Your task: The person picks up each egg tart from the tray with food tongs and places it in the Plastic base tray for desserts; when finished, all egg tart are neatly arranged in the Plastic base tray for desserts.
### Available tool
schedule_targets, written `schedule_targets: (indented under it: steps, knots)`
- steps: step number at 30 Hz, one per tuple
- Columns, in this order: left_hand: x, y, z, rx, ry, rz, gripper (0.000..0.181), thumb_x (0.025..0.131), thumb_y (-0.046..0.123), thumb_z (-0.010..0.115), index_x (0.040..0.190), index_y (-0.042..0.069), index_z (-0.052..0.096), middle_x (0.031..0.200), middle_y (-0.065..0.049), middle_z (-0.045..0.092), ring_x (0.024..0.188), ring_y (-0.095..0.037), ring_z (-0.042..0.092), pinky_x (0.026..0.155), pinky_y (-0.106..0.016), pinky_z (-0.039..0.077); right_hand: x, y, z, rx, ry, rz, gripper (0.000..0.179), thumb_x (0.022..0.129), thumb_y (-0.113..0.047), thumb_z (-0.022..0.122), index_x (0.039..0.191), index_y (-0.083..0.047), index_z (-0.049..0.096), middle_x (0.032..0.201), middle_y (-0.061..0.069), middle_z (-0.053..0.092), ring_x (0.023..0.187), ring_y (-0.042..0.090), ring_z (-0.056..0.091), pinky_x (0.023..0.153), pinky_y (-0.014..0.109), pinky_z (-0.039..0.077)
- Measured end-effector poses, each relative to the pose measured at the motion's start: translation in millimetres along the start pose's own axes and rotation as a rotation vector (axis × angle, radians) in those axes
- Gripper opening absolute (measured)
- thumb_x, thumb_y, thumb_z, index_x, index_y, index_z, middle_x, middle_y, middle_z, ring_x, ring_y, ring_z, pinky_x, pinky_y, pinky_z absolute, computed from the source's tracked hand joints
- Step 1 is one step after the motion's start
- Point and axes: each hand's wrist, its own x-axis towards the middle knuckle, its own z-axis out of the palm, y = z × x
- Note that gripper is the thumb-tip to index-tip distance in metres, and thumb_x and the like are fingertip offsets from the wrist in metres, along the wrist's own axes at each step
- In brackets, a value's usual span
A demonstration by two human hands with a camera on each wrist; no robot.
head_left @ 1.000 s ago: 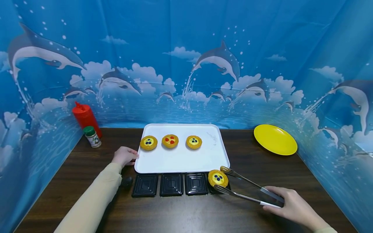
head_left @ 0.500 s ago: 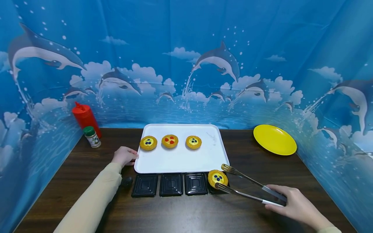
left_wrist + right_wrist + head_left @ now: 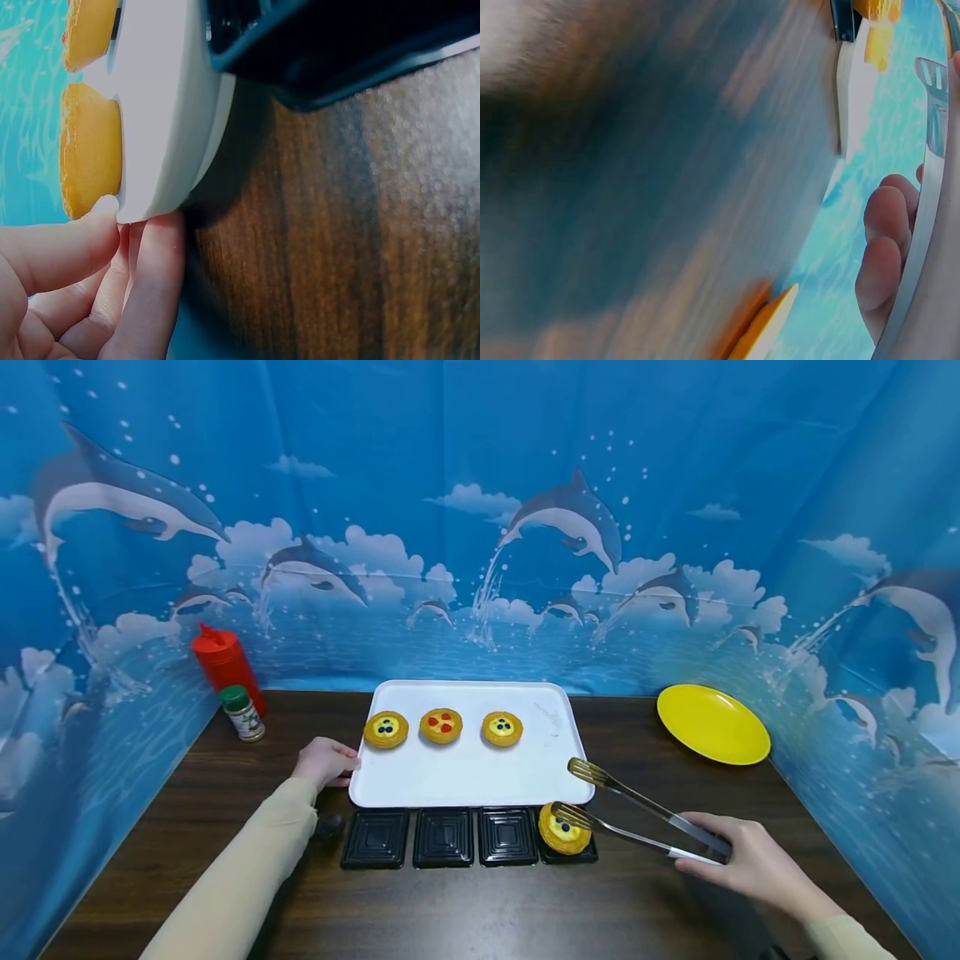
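My left hand pinches the left edge of a white rectangular tray, thumb on top and fingers below, as the left wrist view also shows. On the tray stand a blueberry tart, a tart with red fruit pieces and a second blueberry tart. My right hand grips metal tongs with their arms spread. One tong tip overlaps a third blueberry tart, which sits in the rightmost of several square black dishes. The other tip is over the white tray's front right corner.
A yellow plate lies at the back right. At the back left stand a red squeeze bottle and a green-capped shaker. A dolphin-print curtain closes off the back and sides of the dark wooden table.
The tongs have shifted away from the tart's sides, their tips moving up and toward the back. That tart now sits slightly lower in the rightmost dish. My left hand stays at the tray edge.
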Motion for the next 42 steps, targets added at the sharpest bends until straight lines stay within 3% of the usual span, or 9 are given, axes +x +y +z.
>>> schedule_targets:
  steps: [7,18,35,42]
  knots:
    - [1.4,0.1,0.2,0.003,0.008,0.001,0.022,0.09,0.005,0.063,0.109,-0.007,0.063,0.107,-0.023,0.058,0.079,-0.022,0.062,0.066,-0.026,0.058,20.9,8,3,0.004,0.001,-0.017,0.059,0.074,-0.048,0.077,0.118,-0.01,0.065,0.092,-0.002,0.068,0.066,0.003,0.047,0.054,0.021,0.04]
    - [4.1,-0.5,1.2,-0.006,0.008,0.018,0.021,0.089,0.004,0.064,0.107,-0.008,0.064,0.102,-0.022,0.06,0.073,-0.02,0.062,0.062,-0.026,0.057,58.6,17,11,-0.012,-0.049,0.025,0.066,0.074,-0.052,0.074,0.123,-0.008,0.063,0.089,-0.001,0.066,0.063,0.007,0.046,0.051,0.022,0.038]
    - [1.7,0.2,-2.2,-0.034,-0.015,0.004,0.022,0.089,0.003,0.064,0.108,-0.007,0.065,0.099,-0.02,0.062,0.073,-0.019,0.063,0.064,-0.027,0.058,112.4,21,26,-0.018,-0.08,0.016,0.066,0.074,-0.052,0.076,0.121,-0.008,0.064,0.1,0.005,0.067,0.073,0.015,0.05,0.058,0.027,0.045]
    - [3.3,-2.4,-1.6,-0.023,-0.012,-0.009,0.022,0.088,0.004,0.065,0.107,-0.007,0.065,0.099,-0.02,0.062,0.072,-0.019,0.062,0.063,-0.027,0.058,130.5,20,35,0.014,-0.138,0.026,0.064,0.073,-0.051,0.076,0.12,-0.008,0.064,0.098,0.004,0.066,0.076,0.016,0.051,0.061,0.028,0.046]
